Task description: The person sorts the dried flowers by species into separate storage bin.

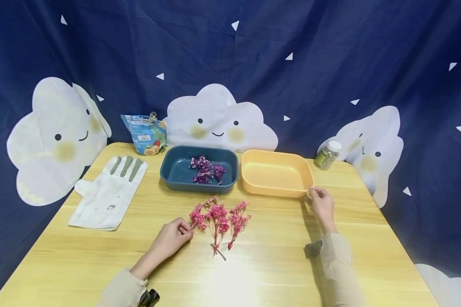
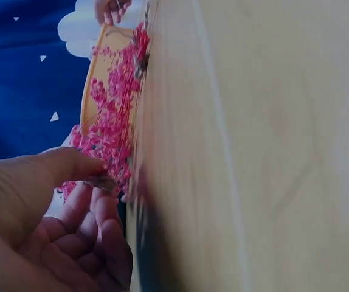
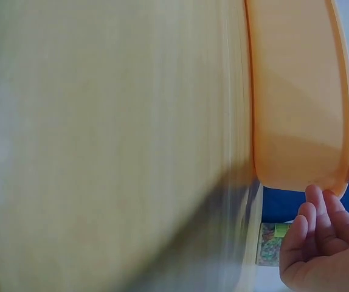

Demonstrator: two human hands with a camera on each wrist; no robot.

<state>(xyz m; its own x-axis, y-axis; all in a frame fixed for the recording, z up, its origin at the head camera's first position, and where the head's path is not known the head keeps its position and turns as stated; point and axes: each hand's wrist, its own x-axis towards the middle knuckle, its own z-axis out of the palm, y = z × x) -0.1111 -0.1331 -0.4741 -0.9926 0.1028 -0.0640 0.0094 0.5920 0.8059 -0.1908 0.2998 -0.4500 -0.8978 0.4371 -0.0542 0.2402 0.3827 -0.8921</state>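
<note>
Three bunches of pink dried flowers lie near the table's middle: a left bunch (image 1: 197,216), a middle bunch (image 1: 217,216) and a right bunch (image 1: 237,221). My left hand (image 1: 173,236) pinches the stem of the left bunch between thumb and fingers; the left wrist view shows the stem end (image 2: 103,181) in the grip. At the near right corner of a yellow-orange plastic basin (image 1: 277,172), my right hand (image 1: 323,207) holds the rim, thumb on top and fingers against the outer wall. Purple dried flowers (image 1: 204,170) lie inside a dark blue basin (image 1: 196,187) beside it.
A white glove (image 1: 103,198) with grey-green fingers lies at the left. Behind it stands a blue snack pouch (image 1: 144,134) with a clip. A clear jar (image 1: 326,155) with a white lid stands at the back right. A blue curtain (image 1: 199,42) hangs behind the wooden table (image 1: 269,264).
</note>
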